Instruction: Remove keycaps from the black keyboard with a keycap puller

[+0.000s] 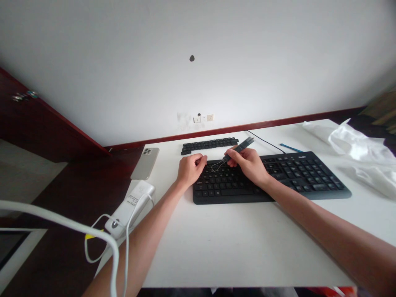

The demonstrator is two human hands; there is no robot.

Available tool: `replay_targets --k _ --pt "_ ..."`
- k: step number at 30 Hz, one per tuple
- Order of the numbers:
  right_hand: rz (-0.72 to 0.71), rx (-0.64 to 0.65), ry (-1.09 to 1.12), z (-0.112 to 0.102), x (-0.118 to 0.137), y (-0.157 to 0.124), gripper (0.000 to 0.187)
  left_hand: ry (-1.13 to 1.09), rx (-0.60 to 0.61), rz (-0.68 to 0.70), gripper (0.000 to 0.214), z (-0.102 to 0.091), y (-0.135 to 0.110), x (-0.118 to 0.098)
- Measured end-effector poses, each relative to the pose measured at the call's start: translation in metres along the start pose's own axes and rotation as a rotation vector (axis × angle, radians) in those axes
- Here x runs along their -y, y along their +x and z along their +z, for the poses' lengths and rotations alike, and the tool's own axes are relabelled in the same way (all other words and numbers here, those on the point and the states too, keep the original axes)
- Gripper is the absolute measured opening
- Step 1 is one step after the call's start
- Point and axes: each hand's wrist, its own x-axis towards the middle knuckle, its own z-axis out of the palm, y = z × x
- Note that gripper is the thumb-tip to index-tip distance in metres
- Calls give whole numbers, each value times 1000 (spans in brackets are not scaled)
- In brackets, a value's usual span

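The left hand [190, 170] curls its fingers at the left end of a black keyboard [289, 177], round-cornered and pale-lettered, on the white table [232, 239]; whether they hold anything, I cannot tell. Rightward, a dark, wire-tipped tool [243, 144] slants, pinched by the right hand [249, 163].

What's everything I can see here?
Table: one, white, foreground
Keyboard: one, black, on table
Loose keycaps: many, black, behind keyboard
Wire tool: one, dark-handled, above keyboard
Phone: one, pale, table's left edge
Boxy device: one, white, nearer than phone
Cables: at least two, white, lower left
Cord: one, black, behind keyboard
Thin stick: one, blue, behind keyboard
Plastic sheeting: count unclear, white, right
Wall: one, grey, background
Wall plates: three, whitish, above table
Door: one, dark red, left
Left hand: one, bare, keyboard's left end
Right hand: one, bare, holding wire tool
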Motion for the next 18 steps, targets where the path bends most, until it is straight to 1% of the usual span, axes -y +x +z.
replay_targets --k 18 --pt "-3 5 -17 -1 -1 -1 50 49 17 -12 44 0 0 -2"
